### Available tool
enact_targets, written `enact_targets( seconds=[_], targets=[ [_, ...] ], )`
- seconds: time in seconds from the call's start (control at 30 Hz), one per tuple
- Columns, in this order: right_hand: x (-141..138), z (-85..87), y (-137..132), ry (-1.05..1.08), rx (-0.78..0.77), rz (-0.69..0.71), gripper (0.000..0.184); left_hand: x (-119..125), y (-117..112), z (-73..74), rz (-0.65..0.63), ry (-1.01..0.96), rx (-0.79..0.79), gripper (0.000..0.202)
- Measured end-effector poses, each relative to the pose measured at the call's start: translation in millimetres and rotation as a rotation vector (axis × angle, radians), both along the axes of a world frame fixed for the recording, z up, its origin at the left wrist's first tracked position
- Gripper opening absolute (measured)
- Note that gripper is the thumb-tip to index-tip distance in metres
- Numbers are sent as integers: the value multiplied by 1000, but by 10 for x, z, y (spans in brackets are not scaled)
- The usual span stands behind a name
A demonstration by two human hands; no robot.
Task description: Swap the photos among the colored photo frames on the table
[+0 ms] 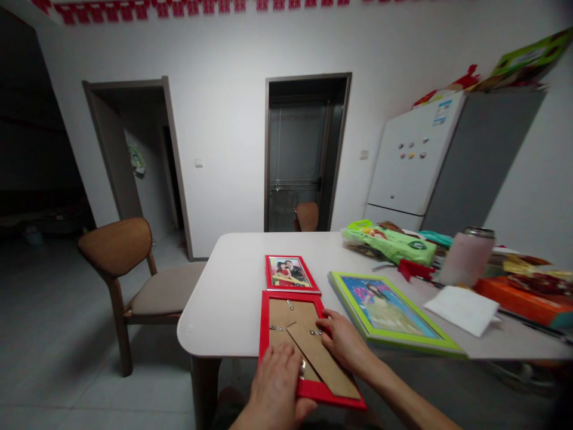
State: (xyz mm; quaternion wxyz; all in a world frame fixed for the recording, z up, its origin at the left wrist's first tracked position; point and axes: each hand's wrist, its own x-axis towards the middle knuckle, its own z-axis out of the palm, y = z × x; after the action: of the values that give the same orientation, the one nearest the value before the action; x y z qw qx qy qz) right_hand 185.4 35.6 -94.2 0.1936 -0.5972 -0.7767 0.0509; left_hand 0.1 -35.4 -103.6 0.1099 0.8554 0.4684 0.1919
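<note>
Both our hands are on the near red frame (290, 316), which lies back up at the near edge of the surface (221, 298), its near end sticking out past that edge.

Left hand (280, 379): fingers extended over the near left part of the frame, thumb out by the near rim. Can't tell if it's gripping.

Right hand (344, 341): fingers part curled over the right rim, tips by the right clip (314, 332). Can't tell if it's pinching anything.

Brown backing is up. The stand (324, 364) runs slantwise across it, from near the middle to the near right corner. More metal clips show at the far and left sides.

Just beyond we have a second red frame (305, 276), face up, photo of two people. Can't tell if the two frames touch.

Right of our right hand: green frame (338, 292), face up, photo of a person in a pale dress. Right of that: white paper (463, 309), orange box (521, 298) farther right. Pink bottle (468, 260) stands upright behind the paper. Green bag (396, 246) lies on the far right part, a red scrap (414, 270) just in front.

Left of the surface: wooden chair (119, 248). Another chair (307, 216) shows past the far edge. White fridge (409, 161) with magnets at far right, red garland (201, 7) high on the far wall.
</note>
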Motion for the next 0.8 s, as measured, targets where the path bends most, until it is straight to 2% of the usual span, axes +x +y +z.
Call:
enact_targets(
  seconds=[0.07,0.17,0.4,0.6,0.8],
  targets=[
    [-14,1,6,-10,10,3,29,-128,21,70,40,-10,-61,66],
    [-31,20,3,-21,18,-3,27,-218,44,107,15,-43,-83,59],
    [-73,84,21,-86,64,-25,27,-181,13,58,31,-90,-84,57],
    [-375,81,307,-89,35,-4,29,-161,22,32,30,-105,-70,56],
    [-538,-6,487,-93,45,-102,31,-147,36,65,28,-123,-95,55]
  ],
)
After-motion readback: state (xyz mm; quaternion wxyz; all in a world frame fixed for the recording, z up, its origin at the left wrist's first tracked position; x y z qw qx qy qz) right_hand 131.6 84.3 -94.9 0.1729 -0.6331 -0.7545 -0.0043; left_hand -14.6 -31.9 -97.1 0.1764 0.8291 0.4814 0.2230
